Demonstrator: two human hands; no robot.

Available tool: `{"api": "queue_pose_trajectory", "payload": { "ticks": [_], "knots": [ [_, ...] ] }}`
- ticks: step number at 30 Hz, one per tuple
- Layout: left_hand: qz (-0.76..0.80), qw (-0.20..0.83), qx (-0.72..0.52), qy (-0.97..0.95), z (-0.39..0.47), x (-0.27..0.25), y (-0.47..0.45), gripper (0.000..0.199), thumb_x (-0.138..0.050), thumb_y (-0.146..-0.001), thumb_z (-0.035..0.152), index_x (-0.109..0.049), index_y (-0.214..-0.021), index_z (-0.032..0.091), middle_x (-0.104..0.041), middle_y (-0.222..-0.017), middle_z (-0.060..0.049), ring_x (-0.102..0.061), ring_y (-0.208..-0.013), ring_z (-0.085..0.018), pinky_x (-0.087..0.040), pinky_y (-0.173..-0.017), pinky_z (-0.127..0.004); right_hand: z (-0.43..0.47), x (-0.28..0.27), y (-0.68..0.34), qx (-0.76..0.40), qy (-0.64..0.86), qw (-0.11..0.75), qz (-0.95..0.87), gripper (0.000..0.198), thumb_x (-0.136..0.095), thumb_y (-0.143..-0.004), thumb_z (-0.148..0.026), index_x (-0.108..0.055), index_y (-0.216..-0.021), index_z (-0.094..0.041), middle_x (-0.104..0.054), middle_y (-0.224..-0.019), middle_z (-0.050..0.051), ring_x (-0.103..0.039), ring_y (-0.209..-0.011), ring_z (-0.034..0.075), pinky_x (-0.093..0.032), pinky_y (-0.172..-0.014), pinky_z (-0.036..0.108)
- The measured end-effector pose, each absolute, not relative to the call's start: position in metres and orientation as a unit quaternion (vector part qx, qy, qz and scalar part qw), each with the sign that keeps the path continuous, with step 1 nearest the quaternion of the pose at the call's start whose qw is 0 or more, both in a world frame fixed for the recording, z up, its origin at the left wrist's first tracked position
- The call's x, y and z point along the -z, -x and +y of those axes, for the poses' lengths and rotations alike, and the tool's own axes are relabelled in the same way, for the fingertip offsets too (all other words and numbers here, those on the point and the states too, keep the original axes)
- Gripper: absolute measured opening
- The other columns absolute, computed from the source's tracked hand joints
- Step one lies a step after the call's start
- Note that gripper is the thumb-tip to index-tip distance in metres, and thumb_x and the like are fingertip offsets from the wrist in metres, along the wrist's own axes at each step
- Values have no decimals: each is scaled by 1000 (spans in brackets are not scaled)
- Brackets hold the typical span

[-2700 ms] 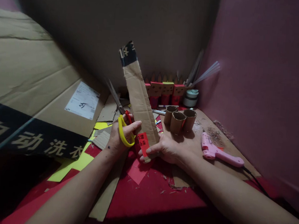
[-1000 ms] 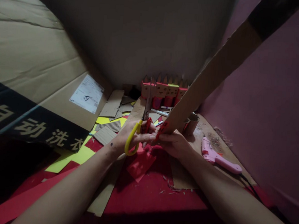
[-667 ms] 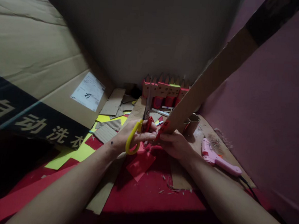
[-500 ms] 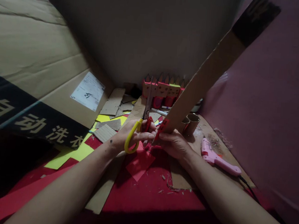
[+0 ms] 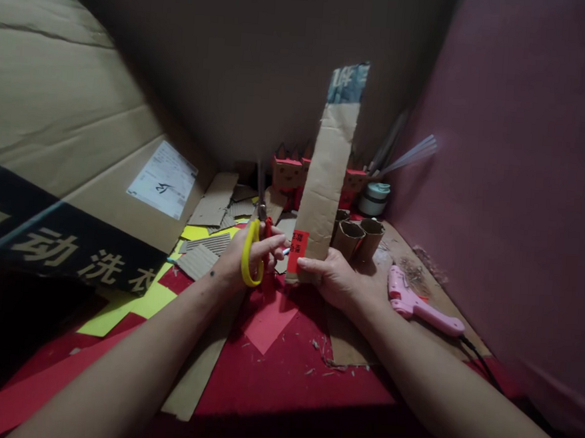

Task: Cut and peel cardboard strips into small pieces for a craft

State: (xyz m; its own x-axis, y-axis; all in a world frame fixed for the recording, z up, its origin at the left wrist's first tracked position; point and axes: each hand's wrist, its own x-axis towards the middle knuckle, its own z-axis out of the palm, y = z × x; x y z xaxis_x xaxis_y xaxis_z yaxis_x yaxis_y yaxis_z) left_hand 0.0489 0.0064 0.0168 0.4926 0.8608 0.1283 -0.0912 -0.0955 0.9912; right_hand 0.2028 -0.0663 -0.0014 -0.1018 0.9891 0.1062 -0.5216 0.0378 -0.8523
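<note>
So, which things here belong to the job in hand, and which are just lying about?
Judging by what the hands hold:

In use:
scissors, in the left hand
cardboard strip, in the right hand

Apparently just lying about, untouched:
pink glue gun
cardboard tubes
lidded jar
red paper square
big box

Yellow-and-red-handled scissors (image 5: 261,211), blue-ended tan cardboard strip (image 5: 324,178), pink glue gun (image 5: 419,307)

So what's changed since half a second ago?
The cardboard strip, held in the right hand, has swung leftward from its rightward lean to nearly upright. The left hand, holding scissors, shifted slightly left. Nothing was let go; the pink glue gun stayed put.
</note>
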Motion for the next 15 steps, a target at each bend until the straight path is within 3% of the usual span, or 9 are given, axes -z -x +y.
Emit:
{"api": "queue_pose_trajectory", "payload": {
  "ticks": [5,9,15],
  "knots": [
    [313,610,-442,-578,11,-12,-49,38,-81,-59,30,-58,-86,19,-57,-56,5,-50,-39,-9,-36,-38,-20,-68,5,-205,-639,342,529,-442,47,-77,-64,-21,-64,-109,-14,-71,-85,6,-64,-64,18,-52,-58,32],
    [295,615,-465,-564,1,-20,-49,34,-82,-55,25,-58,-77,19,-56,-58,5,-54,-46,-11,-44,-46,-23,-70,7,-207,-643,363,490,-464,44,-78,-64,-22,-63,-105,-14,-69,-75,4,-64,-61,17,-52,-60,32],
    [297,606,-523,-521,-3,-32,-45,32,-81,-52,16,-59,-74,18,-58,-65,3,-58,-57,-12,-47,-54,-24,-68,7,-209,-674,344,489,-434,36,-74,-70,-39,-66,-89,-10,-68,-70,6,-62,-58,15,-50,-57,29]
  ]
}}
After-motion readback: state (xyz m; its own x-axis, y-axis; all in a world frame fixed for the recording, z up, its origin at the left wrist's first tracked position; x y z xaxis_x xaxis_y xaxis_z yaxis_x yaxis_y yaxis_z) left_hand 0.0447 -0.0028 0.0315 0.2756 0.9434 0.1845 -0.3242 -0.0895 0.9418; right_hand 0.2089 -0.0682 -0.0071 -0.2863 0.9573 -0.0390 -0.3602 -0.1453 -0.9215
